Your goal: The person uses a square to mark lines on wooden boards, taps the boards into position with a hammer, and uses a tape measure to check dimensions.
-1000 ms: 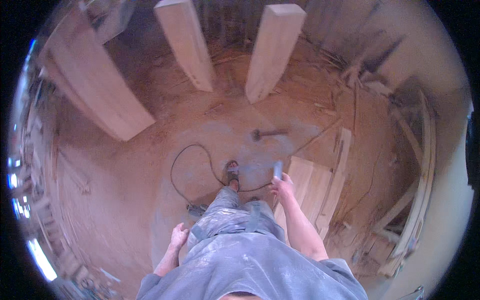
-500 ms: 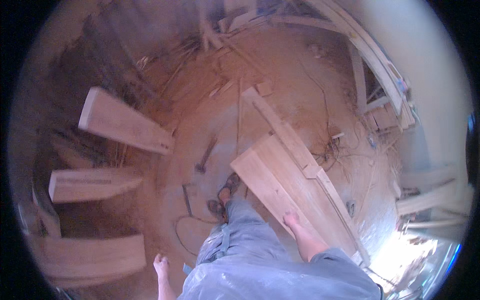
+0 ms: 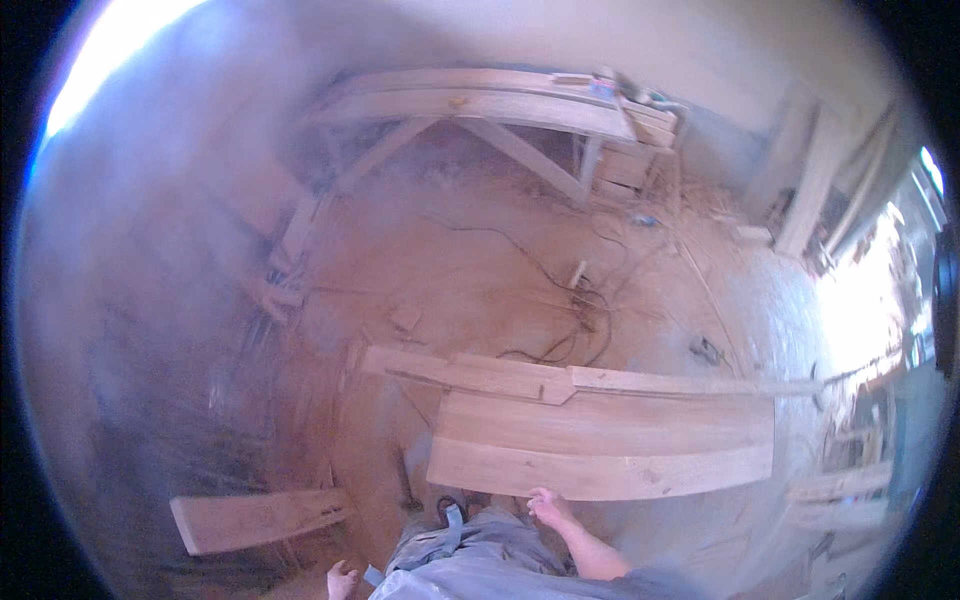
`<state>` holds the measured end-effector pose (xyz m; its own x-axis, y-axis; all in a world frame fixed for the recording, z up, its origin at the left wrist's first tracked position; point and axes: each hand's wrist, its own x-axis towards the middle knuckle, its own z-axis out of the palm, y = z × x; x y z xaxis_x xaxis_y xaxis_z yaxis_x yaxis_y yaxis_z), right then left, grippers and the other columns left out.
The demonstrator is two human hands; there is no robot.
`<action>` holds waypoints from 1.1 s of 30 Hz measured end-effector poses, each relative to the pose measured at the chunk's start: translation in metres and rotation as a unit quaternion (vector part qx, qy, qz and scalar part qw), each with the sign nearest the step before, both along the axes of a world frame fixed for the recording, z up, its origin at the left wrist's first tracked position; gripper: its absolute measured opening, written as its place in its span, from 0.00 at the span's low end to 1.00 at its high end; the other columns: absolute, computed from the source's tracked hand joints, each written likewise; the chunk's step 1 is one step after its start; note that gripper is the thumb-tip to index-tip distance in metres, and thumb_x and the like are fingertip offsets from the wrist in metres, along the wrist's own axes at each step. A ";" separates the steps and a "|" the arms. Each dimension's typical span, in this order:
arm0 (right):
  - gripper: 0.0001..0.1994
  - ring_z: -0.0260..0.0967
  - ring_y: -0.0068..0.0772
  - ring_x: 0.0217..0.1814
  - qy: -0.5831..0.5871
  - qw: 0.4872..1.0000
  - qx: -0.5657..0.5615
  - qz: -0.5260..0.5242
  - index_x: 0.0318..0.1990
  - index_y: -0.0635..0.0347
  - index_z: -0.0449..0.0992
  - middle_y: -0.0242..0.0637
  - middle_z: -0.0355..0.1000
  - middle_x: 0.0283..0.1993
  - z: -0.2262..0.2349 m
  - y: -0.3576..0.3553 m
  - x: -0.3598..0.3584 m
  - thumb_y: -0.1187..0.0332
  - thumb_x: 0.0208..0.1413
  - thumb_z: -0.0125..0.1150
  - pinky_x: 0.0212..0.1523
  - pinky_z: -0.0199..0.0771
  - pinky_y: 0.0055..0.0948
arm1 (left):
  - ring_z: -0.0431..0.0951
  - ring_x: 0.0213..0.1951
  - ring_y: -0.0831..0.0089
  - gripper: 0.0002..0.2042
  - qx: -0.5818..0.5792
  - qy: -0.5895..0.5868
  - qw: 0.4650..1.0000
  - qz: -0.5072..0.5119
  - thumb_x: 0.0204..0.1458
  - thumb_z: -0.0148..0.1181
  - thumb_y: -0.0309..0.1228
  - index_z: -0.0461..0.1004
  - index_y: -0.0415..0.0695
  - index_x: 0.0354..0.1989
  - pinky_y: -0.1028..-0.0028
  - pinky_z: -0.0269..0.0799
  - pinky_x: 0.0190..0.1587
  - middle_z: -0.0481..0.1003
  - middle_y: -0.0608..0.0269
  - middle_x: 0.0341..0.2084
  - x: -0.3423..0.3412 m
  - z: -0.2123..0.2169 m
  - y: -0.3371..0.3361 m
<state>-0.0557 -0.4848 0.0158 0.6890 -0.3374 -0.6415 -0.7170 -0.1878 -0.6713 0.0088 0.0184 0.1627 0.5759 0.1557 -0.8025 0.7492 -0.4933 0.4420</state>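
Observation:
A wide pale wooden panel (image 3: 600,440) lies in front of me, its long near edge close to my body. My right hand (image 3: 547,508) is at that edge, fingers loosely bent and a little apart. Whether the fingertips touch the wood is hard to tell. Along the far side of the panel run narrower wooden boards (image 3: 500,376), laid end to end. My left hand (image 3: 342,580) hangs low beside my body, away from the panel. Its fingers are half curled, with nothing visible in them.
A long wooden workbench (image 3: 460,103) stands against the far wall. Dark cables (image 3: 590,310) coil on the dusty floor beyond the panel. Tall planks (image 3: 815,185) lean at the far right. Another thick board (image 3: 260,520) lies at the near left.
My view has swung right, so the panel now lies crosswise before me. My right hand has gone from resting on the panel's face to its near edge. The left hand still hangs low.

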 end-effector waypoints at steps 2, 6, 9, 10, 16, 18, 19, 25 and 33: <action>0.19 0.79 0.29 0.34 -0.009 0.991 0.073 -0.114 0.52 0.64 0.75 0.41 0.79 0.37 0.032 0.008 0.001 0.69 0.52 0.60 0.35 0.78 0.29 | 0.75 0.26 0.73 0.15 0.017 -0.178 0.980 -0.082 0.47 0.57 0.22 0.75 0.33 0.44 0.72 0.70 0.25 0.76 0.58 0.25 0.038 -0.033 0.045; 0.18 0.78 0.33 0.32 0.059 0.950 0.104 -0.289 0.51 0.63 0.77 0.45 0.79 0.37 -0.001 0.022 -0.079 0.71 0.52 0.58 0.34 0.78 0.29 | 0.81 0.38 0.71 0.18 0.171 -0.141 0.942 -0.252 0.47 0.61 0.27 0.77 0.37 0.48 0.73 0.77 0.40 0.81 0.56 0.35 0.152 -0.069 0.119; 0.17 0.78 0.33 0.32 0.132 0.930 0.070 -0.336 0.51 0.63 0.76 0.44 0.78 0.37 -0.024 0.049 -0.187 0.70 0.53 0.58 0.33 0.77 0.29 | 0.71 0.23 0.75 0.05 0.016 -0.176 0.951 -0.254 0.47 0.55 0.25 0.74 0.42 0.33 0.70 0.64 0.21 0.71 0.68 0.20 0.228 -0.030 0.028; 0.17 0.78 0.33 0.32 0.141 0.935 0.083 -0.314 0.52 0.63 0.75 0.44 0.78 0.37 -0.036 0.079 -0.199 0.70 0.53 0.58 0.32 0.77 0.29 | 0.68 0.22 0.76 0.04 0.097 -0.344 0.839 -0.410 0.45 0.56 0.25 0.73 0.45 0.30 0.69 0.64 0.21 0.68 0.71 0.19 0.270 -0.033 0.053; 0.18 0.77 0.33 0.33 0.203 0.962 0.021 -0.183 0.52 0.62 0.73 0.42 0.77 0.37 -0.046 0.129 -0.267 0.68 0.54 0.58 0.30 0.77 0.29 | 0.77 0.46 0.58 0.22 0.003 -0.255 0.872 -0.419 0.53 0.57 0.33 0.71 0.41 0.56 0.64 0.73 0.48 0.78 0.51 0.43 0.279 0.052 -0.179; 0.18 0.77 0.33 0.33 0.172 0.975 0.019 -0.142 0.52 0.61 0.72 0.42 0.76 0.37 -0.047 0.146 -0.254 0.68 0.55 0.58 0.30 0.77 0.29 | 0.75 0.50 0.48 0.22 0.036 -0.307 0.764 -0.567 0.53 0.56 0.35 0.69 0.42 0.58 0.58 0.72 0.51 0.76 0.46 0.47 0.282 0.056 -0.194; 0.18 0.76 0.33 0.33 0.151 0.980 0.019 -0.131 0.53 0.61 0.72 0.41 0.76 0.37 -0.048 0.152 -0.243 0.68 0.55 0.58 0.29 0.76 0.28 | 0.75 0.50 0.46 0.22 0.048 -0.318 0.715 -0.620 0.53 0.56 0.34 0.69 0.42 0.57 0.57 0.72 0.51 0.75 0.45 0.46 0.285 0.059 -0.199; 0.18 0.76 0.33 0.33 0.050 0.959 0.125 -0.249 0.53 0.60 0.70 0.40 0.75 0.36 -0.016 0.152 -0.153 0.66 0.56 0.58 0.27 0.76 0.28 | 0.74 0.50 0.45 0.18 0.046 -0.213 0.792 -0.570 0.53 0.54 0.34 0.72 0.40 0.52 0.57 0.72 0.51 0.75 0.43 0.47 0.316 0.069 -0.188; 0.18 0.75 0.35 0.31 0.014 0.854 0.105 -0.510 0.54 0.60 0.67 0.41 0.74 0.36 0.053 0.119 0.028 0.67 0.57 0.57 0.26 0.76 0.31 | 0.78 0.43 0.46 0.16 0.075 -0.127 0.901 -0.408 0.52 0.57 0.42 0.78 0.40 0.38 0.58 0.73 0.44 0.78 0.42 0.36 0.405 -0.017 0.030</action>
